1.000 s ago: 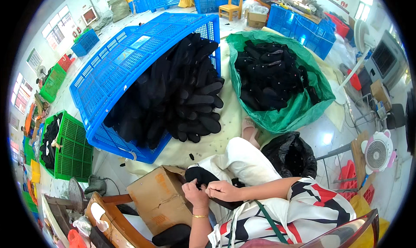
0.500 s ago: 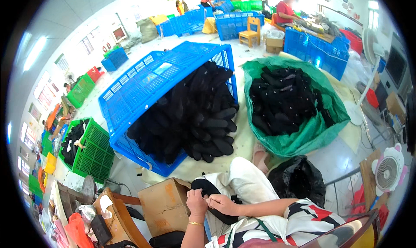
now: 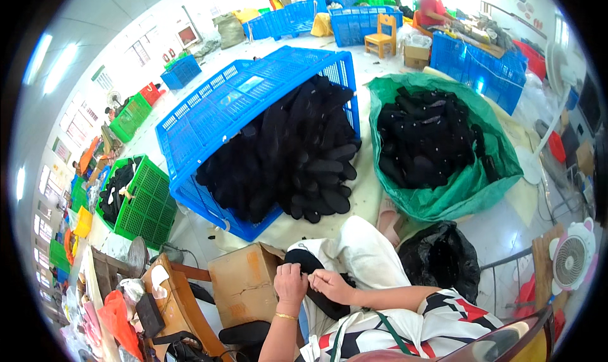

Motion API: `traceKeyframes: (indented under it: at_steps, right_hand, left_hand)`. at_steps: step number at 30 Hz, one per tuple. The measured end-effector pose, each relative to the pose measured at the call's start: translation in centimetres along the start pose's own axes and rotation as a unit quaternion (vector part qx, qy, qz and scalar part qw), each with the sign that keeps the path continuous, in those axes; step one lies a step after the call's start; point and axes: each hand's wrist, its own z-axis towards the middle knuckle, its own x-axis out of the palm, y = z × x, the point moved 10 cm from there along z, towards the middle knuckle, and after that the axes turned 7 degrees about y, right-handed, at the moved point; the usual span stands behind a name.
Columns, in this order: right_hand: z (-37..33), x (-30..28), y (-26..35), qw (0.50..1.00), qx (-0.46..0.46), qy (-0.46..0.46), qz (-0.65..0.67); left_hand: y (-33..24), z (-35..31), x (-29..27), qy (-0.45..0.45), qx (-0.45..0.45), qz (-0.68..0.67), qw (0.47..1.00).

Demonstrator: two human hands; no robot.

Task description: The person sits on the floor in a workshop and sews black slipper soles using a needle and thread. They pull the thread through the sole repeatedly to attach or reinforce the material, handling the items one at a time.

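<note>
A black sock (image 3: pixel 327 305) lies across my lap, bunched under and between my hands. My left hand (image 3: pixel 291 285), with a gold-coloured bracelet at its wrist, has its fingers curled closed on the fabric. Close beside it, my right hand (image 3: pixel 330 286) is pinched on the same sock. Whether the fingertips hold anything smaller is too fine to see. In front of me, a heap of black socks (image 3: pixel 316 166) spills from a tipped blue plastic crate (image 3: pixel 215 109). To its right stands an open green woven sack (image 3: pixel 487 191) with more black socks (image 3: pixel 427 137) inside.
A cardboard box (image 3: pixel 244 286) stands by my left leg, next to a wooden chair (image 3: pixel 180 299). An open black plastic bag (image 3: pixel 468 261) sits right of my knee. A small white fan (image 3: pixel 572 254) is at the right. A green crate (image 3: pixel 149 204) is farther left. People work at the back.
The whole view has shifted, so the surroundings sit a little farther right and mostly higher. Both hands stay together at the sock, my fingers now curled more tightly.
</note>
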Motion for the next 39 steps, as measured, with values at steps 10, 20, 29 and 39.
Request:
traceKeyframes:
  at_steps: [10, 20, 29, 39]
  right_hand:
    - [0.7, -0.2, 0.0, 1.0, 0.012, -0.01, 0.02]
    - [0.6, -1.1, -0.3, 0.999, 0.001, -0.048, 0.009]
    - [0.1, -1.1, 2.5, 0.999, -0.015, -0.017, -0.038]
    - [-4.4, -5.0, 10.1, 0.861, -0.198, -0.012, -0.468]
  left_hand:
    - [0.6, -0.9, 1.1, 0.002, -0.024, -0.004, 1.0]
    - [2.2, -1.7, 4.5, 0.003, -0.046, -0.061, 0.997]
    - [2.4, -1.1, 4.8, 0.021, -0.067, -0.155, 0.985]
    - [2.1, 2.0, 3.9, 0.228, -0.223, -0.168, 0.933]
